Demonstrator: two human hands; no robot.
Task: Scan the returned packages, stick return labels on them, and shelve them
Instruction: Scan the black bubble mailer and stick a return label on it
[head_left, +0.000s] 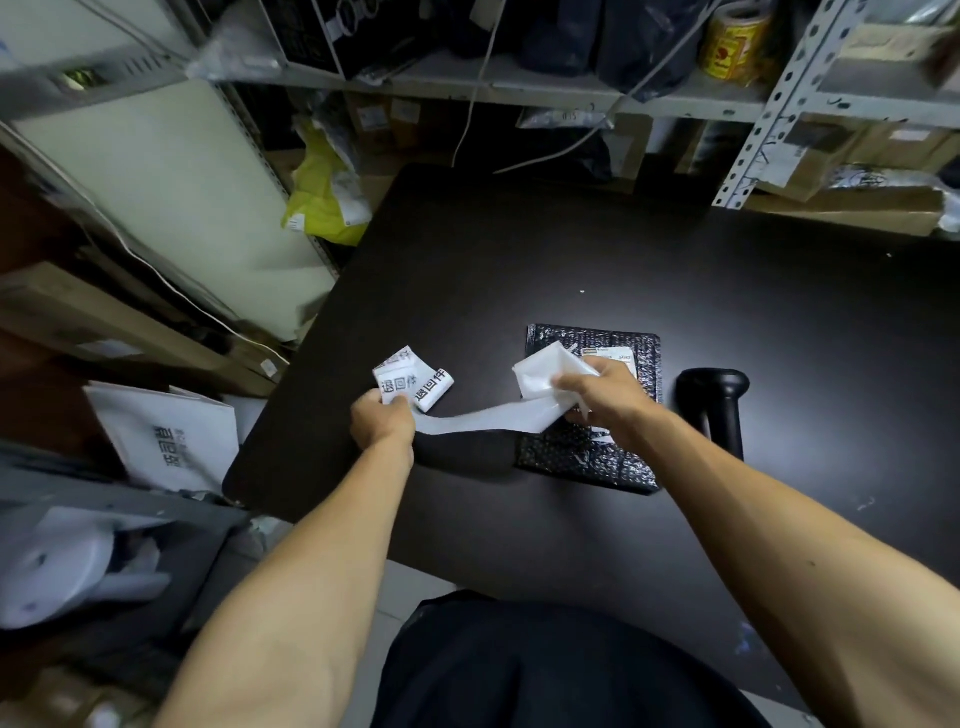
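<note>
Left hand (383, 422) pinches the folded return labels (413, 383) over the dark surface (519, 260), while the right hand (597, 400) grips the white backing strip (483, 418) stretched between them, right above the black bubble mailer (592, 462) lying flat beside the scanner (714, 402).

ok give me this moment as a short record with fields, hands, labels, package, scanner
left hand: left hand pinches the printed white return labels at one end of the strip
right hand: right hand grips the bunched blank white backing strip, which spans between both hands
package: black bubble-wrap mailer flat on the dark table, partly under the right hand
scanner: black handheld barcode scanner lying on the table right of the mailer, untouched
label on package: none of the return labels seen stuck on yet
</note>
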